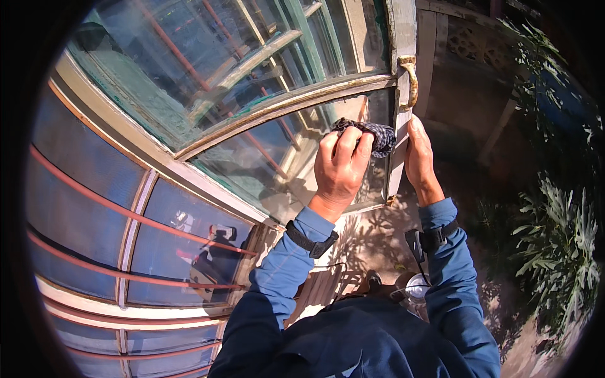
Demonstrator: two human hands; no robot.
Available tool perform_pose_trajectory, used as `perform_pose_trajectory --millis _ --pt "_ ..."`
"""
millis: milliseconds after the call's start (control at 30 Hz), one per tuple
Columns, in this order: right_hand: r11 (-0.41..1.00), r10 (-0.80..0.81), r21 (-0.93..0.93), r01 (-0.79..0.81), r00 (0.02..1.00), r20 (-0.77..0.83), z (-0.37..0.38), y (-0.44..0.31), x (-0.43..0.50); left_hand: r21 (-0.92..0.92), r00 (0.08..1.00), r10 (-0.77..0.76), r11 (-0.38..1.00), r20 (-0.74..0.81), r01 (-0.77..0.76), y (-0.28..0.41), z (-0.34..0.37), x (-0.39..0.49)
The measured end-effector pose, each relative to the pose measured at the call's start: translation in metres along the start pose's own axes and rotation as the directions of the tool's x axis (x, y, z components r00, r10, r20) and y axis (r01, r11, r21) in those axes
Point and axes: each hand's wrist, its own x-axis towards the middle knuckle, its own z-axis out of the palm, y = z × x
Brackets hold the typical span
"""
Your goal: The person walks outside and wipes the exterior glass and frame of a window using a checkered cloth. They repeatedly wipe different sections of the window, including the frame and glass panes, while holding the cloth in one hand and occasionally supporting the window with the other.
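My left hand point(341, 163) grips a bunched dark patterned cloth point(384, 138), which lies against the lower glass pane point(255, 175) near the outer edge of an open wooden casement window. Flat against the outer side of the window's white-painted stile point(401, 90) rests my right hand point(419, 153), its fingers straight and holding nothing. Just above its fingertips is a worn metal pull handle point(410, 82) with chipped paint. A weathered wooden glazing bar point(288, 106) divides the lower pane from the larger upper pane point(189, 61).
Red metal bars point(132, 215) cross the fixed windows at the left. Leafy plants point(562, 250) grow at the right. Beside my feet stands a white container point(417, 287). A cable hangs from the band on my right wrist. Dappled shade covers the ground.
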Motion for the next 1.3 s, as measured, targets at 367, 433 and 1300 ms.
perform_pose_trajectory --millis 367,433,1300 --pt "0.988 0.013 -0.153 0.0 0.997 0.079 -0.002 -0.001 -0.003 -0.163 0.927 -0.012 0.983 0.374 0.079 0.024 0.008 -0.088" --pt "0.996 0.016 -0.093 -0.009 0.997 0.075 -0.005 0.003 -0.002 -0.152 0.965 -0.028 0.986 0.262 0.07 0.017 -0.002 -0.056" --pt "0.991 0.06 0.119 -0.067 0.996 0.061 -0.015 0.012 -0.018 -0.175 0.973 -0.224 0.962 -0.059 0.211 0.045 0.021 -0.026"
